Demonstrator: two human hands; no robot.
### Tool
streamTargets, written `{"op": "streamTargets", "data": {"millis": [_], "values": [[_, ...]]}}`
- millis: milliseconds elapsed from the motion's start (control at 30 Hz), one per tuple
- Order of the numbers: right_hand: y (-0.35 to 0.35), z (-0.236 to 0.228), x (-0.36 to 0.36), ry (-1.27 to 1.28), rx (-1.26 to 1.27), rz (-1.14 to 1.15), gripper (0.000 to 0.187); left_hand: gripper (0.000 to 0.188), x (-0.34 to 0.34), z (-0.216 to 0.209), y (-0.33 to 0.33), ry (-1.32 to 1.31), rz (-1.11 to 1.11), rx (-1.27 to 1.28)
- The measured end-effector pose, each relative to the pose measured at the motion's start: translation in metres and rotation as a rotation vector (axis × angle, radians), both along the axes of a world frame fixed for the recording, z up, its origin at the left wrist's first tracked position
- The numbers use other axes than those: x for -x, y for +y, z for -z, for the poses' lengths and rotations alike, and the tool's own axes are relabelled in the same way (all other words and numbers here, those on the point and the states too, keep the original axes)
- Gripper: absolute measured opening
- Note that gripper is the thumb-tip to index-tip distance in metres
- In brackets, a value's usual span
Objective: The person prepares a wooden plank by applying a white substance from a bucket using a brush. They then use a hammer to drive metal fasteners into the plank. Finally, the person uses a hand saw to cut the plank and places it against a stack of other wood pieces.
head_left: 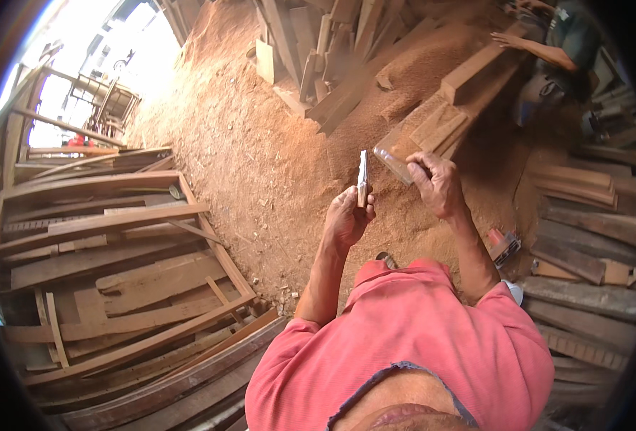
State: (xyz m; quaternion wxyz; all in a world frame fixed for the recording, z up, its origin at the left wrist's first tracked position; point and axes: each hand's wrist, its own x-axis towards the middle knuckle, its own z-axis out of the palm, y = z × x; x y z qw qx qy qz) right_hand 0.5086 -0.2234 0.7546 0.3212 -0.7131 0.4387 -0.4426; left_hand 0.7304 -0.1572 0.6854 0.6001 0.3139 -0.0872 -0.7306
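My left hand (347, 217) is closed around a short wooden-handled tool (362, 179), held upright. Its narrow upper part is whitish and uneven, and I cannot make out its exact kind. To its right, my right hand (438, 183) grips a flat greyish blade-like piece (393, 165) between thumb and fingers. Motion blurs that piece, and its far end points toward the top of the left hand's tool. A small gap separates the two. Both hands are held in front of my body, above the sawdust-covered ground.
Wooden boards and frames (128, 226) lie piled at left. More planks (591, 237) are stacked at right, near an orange-and-grey tool (503, 246). Ahead, a thick beam (469, 86) lies beside leaning offcuts (318, 50). At upper right, another person's hand (508, 41) reaches over the beam.
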Motion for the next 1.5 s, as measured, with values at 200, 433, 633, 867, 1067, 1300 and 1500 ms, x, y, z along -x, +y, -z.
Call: {"op": "streamTargets", "data": {"millis": [200, 433, 633, 867, 1067, 1300, 1500], "values": [[-0.035, 0.012, -0.047, 0.212, 0.180, -0.215, 0.011, 0.020, -0.025, 0.004, -0.033, 0.049, -0.030, 0.033], [-0.123, 0.008, -0.104, 0.179, 0.236, -0.151, 0.010, 0.023, -0.045, -0.022, -0.048, -0.076, -0.292, -0.040], [-0.139, 0.003, -0.168, 0.013, 0.294, -0.482, 0.009, 0.029, -0.093, -0.014, -0.048, 0.157, -0.331, 0.068], [-0.162, 0.011, -0.298, 0.021, 0.174, -0.472, 0.009, 0.030, -0.203, -0.012, -0.050, 0.259, -0.400, 0.132], [-0.169, 0.010, -0.437, 0.017, 0.301, -0.694, 0.012, 0.028, -0.348, -0.019, -0.070, 0.291, -0.334, 0.255], [-0.203, -0.009, -0.569, 0.037, 0.008, -0.654, 0.012, 0.034, -0.489, -0.026, -0.095, 0.243, -0.359, 0.272], [-0.260, 0.008, -0.677, 0.126, 0.047, -0.615, 0.015, 0.034, -0.579, -0.018, -0.138, 0.303, -0.409, 0.241]]}}
